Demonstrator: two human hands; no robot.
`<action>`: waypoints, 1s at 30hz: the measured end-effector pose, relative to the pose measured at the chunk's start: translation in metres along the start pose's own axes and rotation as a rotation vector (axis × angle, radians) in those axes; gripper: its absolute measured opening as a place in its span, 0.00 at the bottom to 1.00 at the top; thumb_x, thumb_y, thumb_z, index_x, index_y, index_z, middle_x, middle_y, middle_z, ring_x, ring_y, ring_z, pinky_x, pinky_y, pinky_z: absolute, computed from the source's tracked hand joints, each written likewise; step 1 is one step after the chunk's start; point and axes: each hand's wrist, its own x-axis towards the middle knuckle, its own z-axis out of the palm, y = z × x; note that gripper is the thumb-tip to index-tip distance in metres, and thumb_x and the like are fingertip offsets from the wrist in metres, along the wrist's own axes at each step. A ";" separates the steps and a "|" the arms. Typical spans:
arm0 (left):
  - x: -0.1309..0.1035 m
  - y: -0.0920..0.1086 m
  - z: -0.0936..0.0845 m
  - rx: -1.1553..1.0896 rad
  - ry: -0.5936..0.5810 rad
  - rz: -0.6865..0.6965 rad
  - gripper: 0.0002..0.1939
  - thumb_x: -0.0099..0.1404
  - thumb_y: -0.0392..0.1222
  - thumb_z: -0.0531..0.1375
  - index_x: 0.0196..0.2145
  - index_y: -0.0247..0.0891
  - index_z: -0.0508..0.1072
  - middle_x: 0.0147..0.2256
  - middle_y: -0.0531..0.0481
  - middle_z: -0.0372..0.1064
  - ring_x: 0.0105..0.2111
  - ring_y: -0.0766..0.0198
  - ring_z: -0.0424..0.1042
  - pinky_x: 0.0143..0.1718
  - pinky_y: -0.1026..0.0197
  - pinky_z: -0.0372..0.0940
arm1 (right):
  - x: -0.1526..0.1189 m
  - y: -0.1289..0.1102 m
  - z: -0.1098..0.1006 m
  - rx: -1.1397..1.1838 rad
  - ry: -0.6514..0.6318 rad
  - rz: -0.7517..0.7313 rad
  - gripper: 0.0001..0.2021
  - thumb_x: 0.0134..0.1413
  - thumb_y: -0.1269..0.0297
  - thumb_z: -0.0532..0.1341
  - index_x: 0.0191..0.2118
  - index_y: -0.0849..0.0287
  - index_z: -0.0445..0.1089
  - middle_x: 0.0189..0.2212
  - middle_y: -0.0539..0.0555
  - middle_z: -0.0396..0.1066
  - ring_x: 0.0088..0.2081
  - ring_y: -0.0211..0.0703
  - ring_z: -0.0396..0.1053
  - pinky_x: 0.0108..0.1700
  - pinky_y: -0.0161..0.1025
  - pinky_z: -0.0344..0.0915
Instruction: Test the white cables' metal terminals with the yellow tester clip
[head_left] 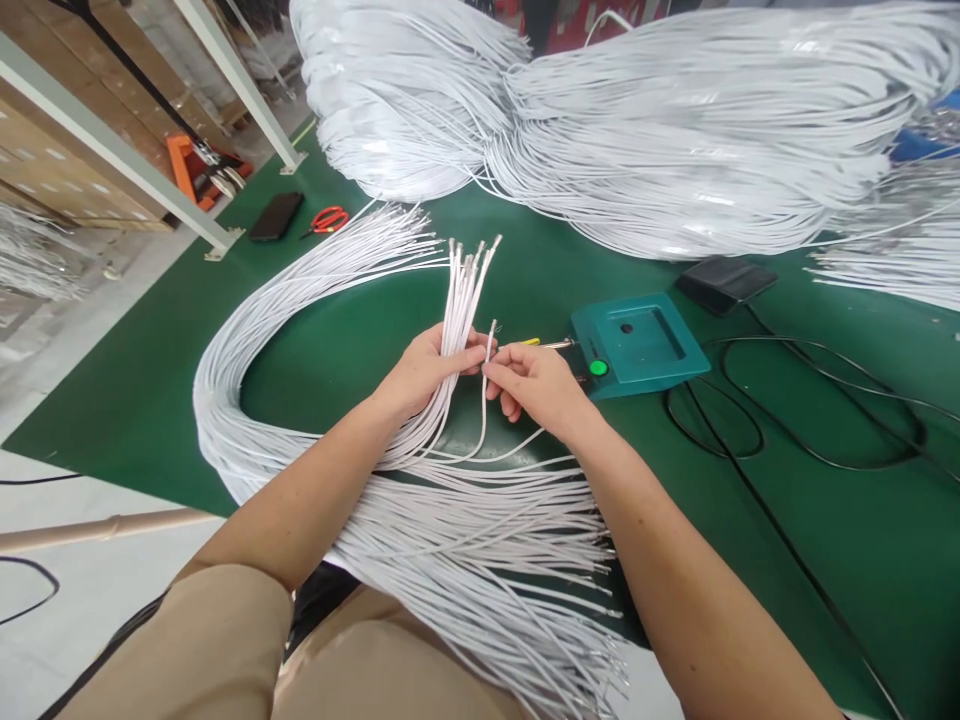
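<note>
My left hand (439, 368) is closed around a small bunch of white cables (463, 300), their stripped ends pointing up. Close beside it, my right hand (529, 380) pinches one single white cable (485, 400) just below its frayed tip. Behind my right hand, a teal bench device (637, 345) with a green button (598, 368) lies on the table, a metal rod and a yellow piece (531, 342) showing at its left side. Many more white cables (465, 520) run under my forearms, and their other ends curve round at the left.
Large coils of white cable (697, 130) fill the back of the green table (825, 520). A black pedal-like box (726, 284) with black cords sits right of the device. Red-handled scissors (328, 219) and a dark flat object (276, 216) lie at the back left, near a metal post.
</note>
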 end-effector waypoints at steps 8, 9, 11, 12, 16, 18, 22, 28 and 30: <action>-0.005 0.001 0.006 0.124 0.010 0.051 0.20 0.51 0.43 0.71 0.35 0.35 0.66 0.30 0.53 0.70 0.31 0.67 0.74 0.29 0.66 0.64 | 0.000 -0.006 -0.005 0.075 0.188 -0.074 0.10 0.51 0.59 0.64 0.33 0.61 0.72 0.22 0.48 0.71 0.18 0.30 0.61 0.20 0.31 0.64; -0.006 0.002 0.008 0.157 -0.003 0.063 0.19 0.51 0.43 0.70 0.35 0.35 0.66 0.29 0.53 0.70 0.30 0.67 0.74 0.27 0.67 0.62 | 0.000 -0.007 -0.005 0.103 0.178 -0.075 0.11 0.49 0.58 0.65 0.32 0.61 0.72 0.22 0.48 0.71 0.18 0.30 0.61 0.20 0.31 0.64; -0.008 0.002 0.009 0.215 -0.023 0.073 0.19 0.52 0.43 0.70 0.35 0.35 0.66 0.29 0.53 0.70 0.29 0.67 0.74 0.26 0.67 0.61 | 0.001 -0.007 -0.003 0.165 0.173 -0.067 0.11 0.46 0.59 0.67 0.31 0.61 0.72 0.21 0.48 0.71 0.19 0.30 0.62 0.21 0.31 0.64; -0.008 0.003 0.010 0.238 -0.030 0.071 0.18 0.52 0.43 0.70 0.35 0.35 0.66 0.29 0.53 0.70 0.29 0.67 0.74 0.26 0.67 0.61 | 0.001 -0.006 -0.002 0.203 0.181 -0.062 0.10 0.45 0.59 0.68 0.30 0.61 0.72 0.21 0.48 0.71 0.19 0.30 0.62 0.21 0.31 0.63; -0.011 0.005 0.010 0.283 -0.050 0.073 0.18 0.53 0.44 0.70 0.35 0.35 0.67 0.28 0.52 0.72 0.28 0.68 0.73 0.27 0.67 0.61 | 0.003 -0.002 -0.001 0.365 0.178 -0.029 0.09 0.45 0.61 0.68 0.27 0.61 0.73 0.19 0.47 0.69 0.19 0.30 0.61 0.23 0.31 0.62; -0.012 0.007 0.010 0.282 -0.055 0.062 0.17 0.54 0.44 0.69 0.35 0.35 0.68 0.28 0.52 0.72 0.27 0.69 0.71 0.27 0.67 0.60 | 0.004 0.001 -0.002 0.434 0.140 -0.006 0.09 0.45 0.61 0.68 0.27 0.62 0.73 0.17 0.46 0.66 0.19 0.29 0.60 0.24 0.31 0.61; -0.012 0.006 0.010 0.232 -0.059 0.032 0.16 0.54 0.44 0.69 0.34 0.36 0.67 0.28 0.52 0.73 0.27 0.69 0.70 0.25 0.67 0.58 | 0.006 0.003 -0.003 0.565 0.059 0.036 0.08 0.43 0.62 0.68 0.26 0.62 0.72 0.17 0.46 0.65 0.20 0.30 0.60 0.24 0.30 0.59; -0.012 0.003 0.012 0.136 -0.131 0.051 0.14 0.56 0.41 0.67 0.34 0.35 0.65 0.31 0.50 0.74 0.30 0.67 0.74 0.29 0.66 0.63 | 0.005 -0.001 -0.003 0.567 0.046 0.027 0.07 0.44 0.67 0.65 0.32 0.61 0.73 0.19 0.46 0.67 0.22 0.32 0.64 0.26 0.31 0.61; -0.012 0.003 0.013 0.117 -0.160 0.051 0.15 0.56 0.41 0.68 0.36 0.35 0.66 0.30 0.49 0.75 0.30 0.65 0.75 0.34 0.62 0.66 | 0.005 -0.001 -0.004 0.552 0.030 -0.006 0.11 0.46 0.66 0.64 0.38 0.60 0.73 0.19 0.45 0.67 0.23 0.32 0.65 0.28 0.32 0.62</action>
